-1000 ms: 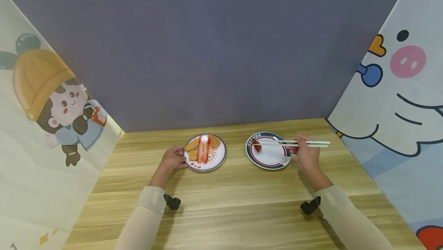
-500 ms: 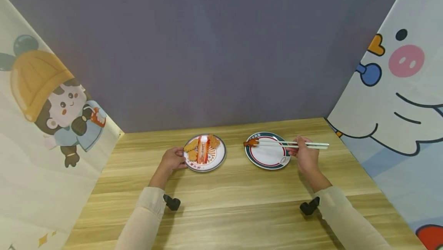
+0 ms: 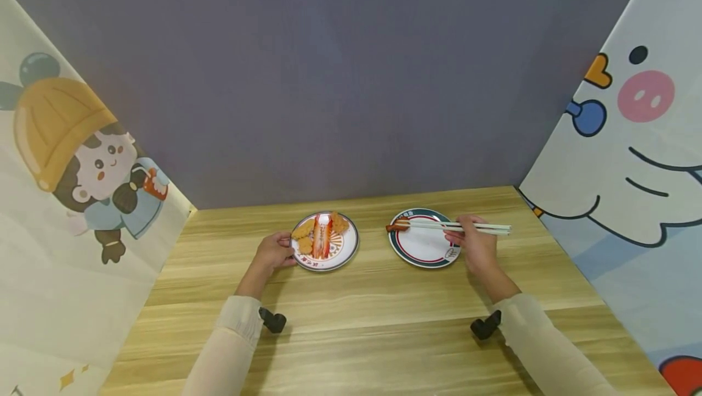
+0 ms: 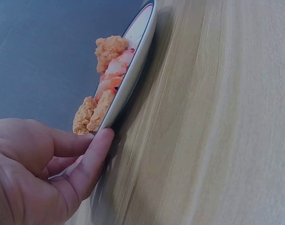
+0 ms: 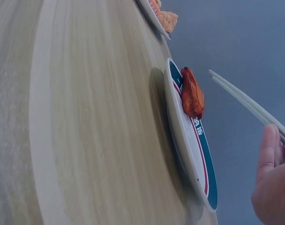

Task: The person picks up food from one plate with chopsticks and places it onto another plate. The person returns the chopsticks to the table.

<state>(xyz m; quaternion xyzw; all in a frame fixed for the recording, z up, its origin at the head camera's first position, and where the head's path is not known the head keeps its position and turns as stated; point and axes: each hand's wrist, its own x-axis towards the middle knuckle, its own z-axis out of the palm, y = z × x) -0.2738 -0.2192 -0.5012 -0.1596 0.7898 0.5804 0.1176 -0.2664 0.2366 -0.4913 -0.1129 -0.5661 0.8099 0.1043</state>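
My left hand [image 3: 271,253] pinches the left edge of a white patterned plate [image 3: 347,253], thumb and fingers at its rim in the left wrist view. On it lie several breaded fried pieces [image 4: 109,50] and red-and-white pieces [image 4: 115,68] resembling prawn. My right hand [image 3: 478,243] holds a pair of pale chopsticks [image 5: 245,101]. Their tips stand above a glazed brown chicken wing [image 5: 192,93], apart from it in the right wrist view. The wing rests on the left rim of a second plate [image 3: 425,247], which has a dark green border.
Both plates stand side by side toward the back of a wood-grain table [image 3: 373,323]. A grey wall panel [image 3: 351,79] rises behind the table. Printed cartoon panels flank it at left and right. Each wrist carries a small black camera mount [image 3: 272,320].
The chicken wing has shifted from inside the right plate to its left rim and lies flatter. My right hand has moved slightly left, and the chopsticks have come off the wing. My left hand stays put.
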